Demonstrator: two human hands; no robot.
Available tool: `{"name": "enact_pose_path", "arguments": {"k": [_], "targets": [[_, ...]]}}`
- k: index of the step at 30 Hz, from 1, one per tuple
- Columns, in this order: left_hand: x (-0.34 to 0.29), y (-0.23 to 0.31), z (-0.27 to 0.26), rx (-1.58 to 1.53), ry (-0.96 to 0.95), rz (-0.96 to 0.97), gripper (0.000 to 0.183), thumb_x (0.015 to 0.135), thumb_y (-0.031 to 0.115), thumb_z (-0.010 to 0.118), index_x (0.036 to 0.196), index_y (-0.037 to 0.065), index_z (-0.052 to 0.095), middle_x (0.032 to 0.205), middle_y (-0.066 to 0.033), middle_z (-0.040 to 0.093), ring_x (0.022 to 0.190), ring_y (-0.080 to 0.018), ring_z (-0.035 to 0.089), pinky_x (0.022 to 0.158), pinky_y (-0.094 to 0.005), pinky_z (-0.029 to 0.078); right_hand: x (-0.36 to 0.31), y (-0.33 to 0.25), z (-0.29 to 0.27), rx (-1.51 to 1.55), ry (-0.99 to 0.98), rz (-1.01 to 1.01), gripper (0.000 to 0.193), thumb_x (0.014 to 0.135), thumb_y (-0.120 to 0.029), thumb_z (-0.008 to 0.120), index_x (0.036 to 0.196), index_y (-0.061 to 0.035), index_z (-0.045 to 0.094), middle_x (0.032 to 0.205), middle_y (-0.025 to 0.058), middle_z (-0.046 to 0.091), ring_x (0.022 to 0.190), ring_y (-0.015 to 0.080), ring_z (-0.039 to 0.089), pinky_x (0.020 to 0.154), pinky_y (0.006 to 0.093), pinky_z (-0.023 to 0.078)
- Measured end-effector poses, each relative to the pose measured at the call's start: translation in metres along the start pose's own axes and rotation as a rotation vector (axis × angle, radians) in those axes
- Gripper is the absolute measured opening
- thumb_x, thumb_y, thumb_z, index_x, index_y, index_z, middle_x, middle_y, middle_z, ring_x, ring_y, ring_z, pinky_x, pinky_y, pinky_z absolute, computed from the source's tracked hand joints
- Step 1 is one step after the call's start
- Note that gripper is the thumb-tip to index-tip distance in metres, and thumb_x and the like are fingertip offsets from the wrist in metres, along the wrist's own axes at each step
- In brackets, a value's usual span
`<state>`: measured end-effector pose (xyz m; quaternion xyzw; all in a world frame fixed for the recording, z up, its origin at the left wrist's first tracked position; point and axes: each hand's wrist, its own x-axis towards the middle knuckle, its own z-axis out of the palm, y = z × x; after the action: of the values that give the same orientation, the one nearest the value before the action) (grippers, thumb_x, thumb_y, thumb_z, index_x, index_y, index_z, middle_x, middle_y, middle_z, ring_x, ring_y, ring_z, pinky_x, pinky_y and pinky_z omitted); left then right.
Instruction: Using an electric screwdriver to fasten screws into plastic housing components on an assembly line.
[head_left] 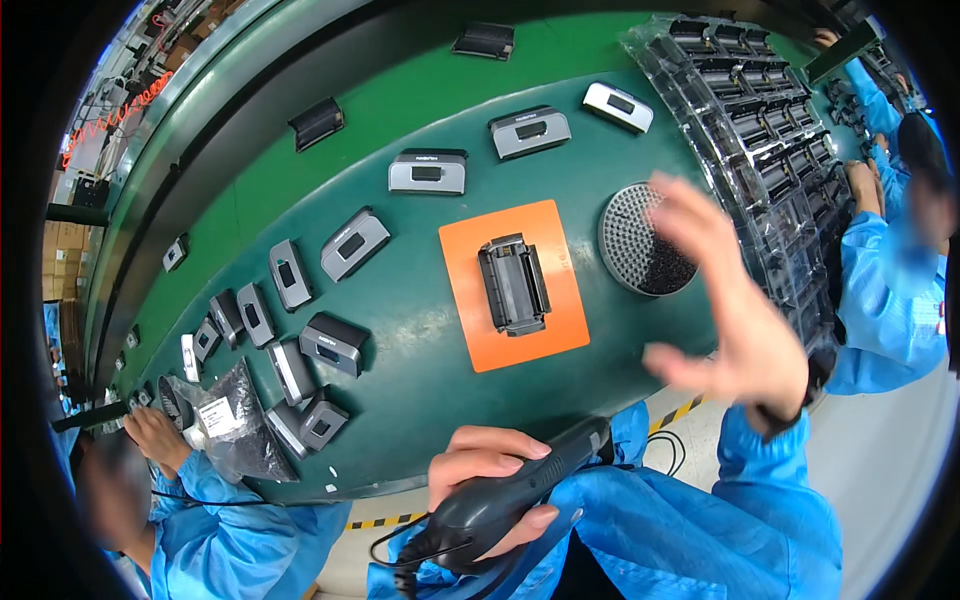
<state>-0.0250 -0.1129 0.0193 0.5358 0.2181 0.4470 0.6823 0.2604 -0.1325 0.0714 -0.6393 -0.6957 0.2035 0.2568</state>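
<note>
Green desk point(420, 340) runs across the shot with an orange mat point(470, 300) near its front edge and a black unit point(514, 284) sitting on it. Left hand point(490, 480) is wrapped tight around a dark screwdriver point(520, 490) below the front edge. Right hand point(735, 320) is blurry, fingers spread, holding nothing, by the round screw tray point(625, 240).

Bare belt around orange mat point(470, 300); grey units point(330, 342) crowd left, screw dish point(640, 245) and trays point(770, 150) block right.
</note>
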Motion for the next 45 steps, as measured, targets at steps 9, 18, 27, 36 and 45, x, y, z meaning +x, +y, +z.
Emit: {"name": "enact_pose_path", "arguments": {"k": [9, 18, 27, 36, 45], "targets": [[0.065, 0.023, 0.028, 0.745, -0.249, 0.007, 0.064, 0.077, 0.023, 0.086, 0.129, 0.0, 0.056, 0.125, -0.0161, 0.058, 0.101, -0.0261, 0.064, 0.081, -0.0327, 0.054, -0.035, -0.041, 0.057, 0.609, 0.166, 0.224, 0.054, 0.082, -0.005, 0.071, 0.131, 0.0036, 0.051, 0.092, 0.0127, 0.067, 0.069, 0.0235, 0.067, 0.061, 0.0336, 0.055], [0.12, -0.056, 0.072, 1.596, -0.595, 0.22, 0.058, 0.093, 0.04, 0.067, 0.13, -0.001, 0.052, 0.147, -0.0186, 0.052, 0.057, -0.0216, 0.069, 0.049, -0.0309, 0.056, -0.059, -0.011, 0.015, 1.119, 0.801, -0.139, 0.029, 0.099, -0.018, 0.061, 0.107, -0.0054, 0.036, 0.062, -0.0001, 0.046, 0.044, 0.0093, 0.043, 0.041, 0.0245, 0.038], [0.123, -0.052, 0.087, 1.423, -0.612, 0.149, 0.061, 0.094, 0.045, 0.065, 0.131, -0.002, 0.055, 0.147, -0.0226, 0.051, 0.06, -0.0296, 0.071, 0.05, -0.0361, 0.057, -0.075, 0.016, 0.01, 1.269, 0.779, -0.125, 0.024, 0.103, -0.019, 0.055, 0.111, -0.0061, 0.036, 0.065, 0.0016, 0.049, 0.049, 0.0126, 0.05, 0.046, 0.0249, 0.042], [0.116, -0.051, 0.098, 1.353, -0.621, 0.126, 0.059, 0.094, 0.042, 0.066, 0.132, -0.001, 0.055, 0.146, -0.0235, 0.051, 0.065, -0.0289, 0.073, 0.051, -0.0352, 0.057, -0.062, 0.018, 0.006, 1.216, 0.833, -0.19, 0.042, 0.105, -0.034, 0.055, 0.126, -0.003, 0.035, 0.068, 0.0049, 0.056, 0.05, 0.0167, 0.057, 0.046, 0.0283, 0.047], [0.098, -0.037, 0.082, 1.343, -0.655, 0.129, 0.056, 0.09, 0.037, 0.071, 0.13, -0.001, 0.058, 0.144, -0.0188, 0.054, 0.066, -0.0203, 0.07, 0.052, -0.0292, 0.054, -0.031, 0.006, 0.004, 1.098, 0.939, -0.224, 0.031, 0.099, -0.033, 0.059, 0.108, -0.0072, 0.045, 0.064, -0.0023, 0.046, 0.056, 0.0096, 0.044, 0.055, 0.0249, 0.04]]}}
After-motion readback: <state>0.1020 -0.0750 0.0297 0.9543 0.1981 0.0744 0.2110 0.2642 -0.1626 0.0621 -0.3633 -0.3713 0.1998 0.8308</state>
